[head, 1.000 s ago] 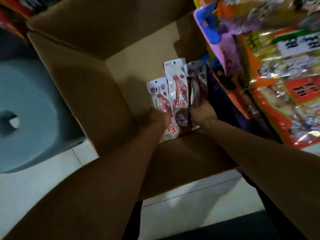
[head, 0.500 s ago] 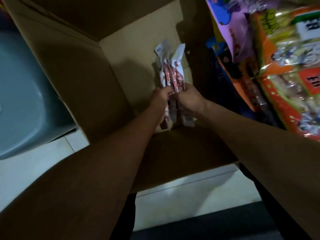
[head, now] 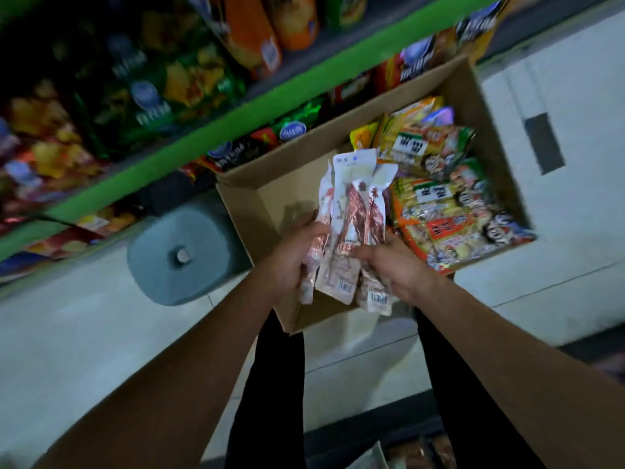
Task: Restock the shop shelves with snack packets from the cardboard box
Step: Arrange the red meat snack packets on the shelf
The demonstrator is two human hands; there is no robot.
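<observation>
Snack packets (head: 351,225): a fanned bunch of slim white-and-red packs, held upright between both hands above the near end of the cardboard box.
Shelves (head: 142,164): green-edged, running diagonally across the upper left, stocked with blurred bags of snacks.
Floor (head: 84,333): pale tiles under box and stool.
Cardboard box (head: 257,211): open on the floor beside the shelves; far right half filled with orange and yellow bags (head: 449,204), left half showing bare bottom.
Stool (head: 182,255): grey-blue, rounded, on the floor just left of the box.
Left hand (head: 294,255): fingers curled round the bunch's left edge.
Right hand (head: 395,269): fingers curled round the lower right packs; exact pack count cannot be told.
</observation>
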